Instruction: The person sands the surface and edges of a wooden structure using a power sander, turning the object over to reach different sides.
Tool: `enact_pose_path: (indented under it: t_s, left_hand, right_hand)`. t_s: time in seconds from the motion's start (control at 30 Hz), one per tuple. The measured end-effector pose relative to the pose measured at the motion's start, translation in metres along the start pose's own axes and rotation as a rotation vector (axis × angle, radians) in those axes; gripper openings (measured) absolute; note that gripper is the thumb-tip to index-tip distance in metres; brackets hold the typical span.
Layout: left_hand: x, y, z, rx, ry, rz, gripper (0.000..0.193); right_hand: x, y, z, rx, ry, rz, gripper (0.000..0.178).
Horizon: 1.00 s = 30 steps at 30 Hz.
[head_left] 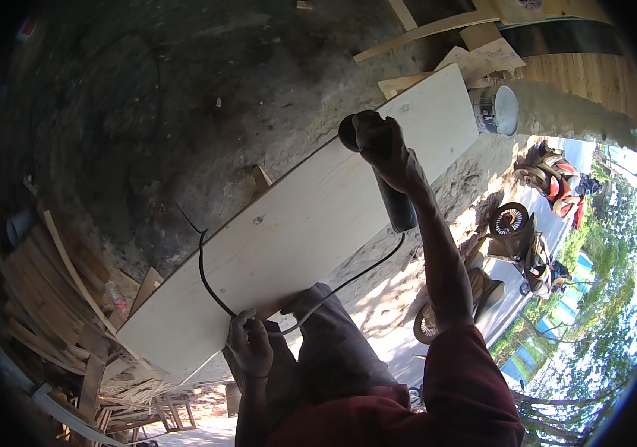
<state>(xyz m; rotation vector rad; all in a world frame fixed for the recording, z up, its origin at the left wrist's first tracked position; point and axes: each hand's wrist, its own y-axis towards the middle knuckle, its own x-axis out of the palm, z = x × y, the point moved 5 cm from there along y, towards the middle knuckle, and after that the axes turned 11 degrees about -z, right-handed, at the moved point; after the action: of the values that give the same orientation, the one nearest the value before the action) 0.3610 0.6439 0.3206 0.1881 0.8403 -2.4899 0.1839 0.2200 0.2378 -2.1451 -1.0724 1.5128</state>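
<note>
A long pale wooden board (pixel 311 212) stretches diagonally from lower left to upper right in front of me. My right hand (pixel 402 165) is closed round the head end of a dark corded angle grinder (pixel 395 207), over the board's upper right part. The grinder's round disc (pixel 347 132) is at the board's far edge; I cannot tell whether it touches the wood. My left hand (pixel 250 344), at the board's near edge by my legs, has its fingers curled on the black power cord (pixel 205 272). The cord loops from the grinder past my legs, then over the board to its far side.
A metal bucket (pixel 503 110) stands by the board's right end. Wood strips (pixel 54 276) are stacked at left near a plastic bottle (pixel 115 296). Offcuts and a cardboard piece (pixel 482 59) lie at upper right. Parked motorcycles (pixel 516 238) stand outside at right.
</note>
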Motion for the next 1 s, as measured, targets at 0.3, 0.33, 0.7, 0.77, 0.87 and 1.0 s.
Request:
enact_pose_path:
  t_s: [0.3, 0.33, 0.7, 0.77, 0.87, 1.0]
  left_hand:
    - [0.015, 0.010, 0.005, -0.051, 0.055, -0.063, 0.018]
    - [0.014, 0.010, 0.003, -0.055, 0.069, -0.059, 0.018]
    - [0.009, 0.014, 0.009, -0.044, 0.011, -0.047, 0.018]
    - [0.009, 0.014, 0.008, -0.038, 0.029, -0.048, 0.018]
    - [0.010, 0.014, 0.002, -0.021, 0.051, -0.047, 0.018]
    - [0.008, 0.019, 0.011, -0.024, 0.020, -0.046, 0.017]
  right_hand:
    - [0.013, -0.011, -0.023, -0.043, 0.057, -0.080, 0.082]
    - [0.018, -0.014, -0.027, -0.061, 0.045, -0.089, 0.083]
    - [0.013, -0.015, -0.038, 0.033, 0.053, -0.107, 0.082]
    - [0.019, -0.017, -0.041, 0.017, 0.046, -0.124, 0.084]
    - [0.047, -0.032, -0.043, -0.125, 0.045, -0.125, 0.087]
    - [0.065, -0.042, -0.060, -0.152, 0.025, -0.156, 0.086]
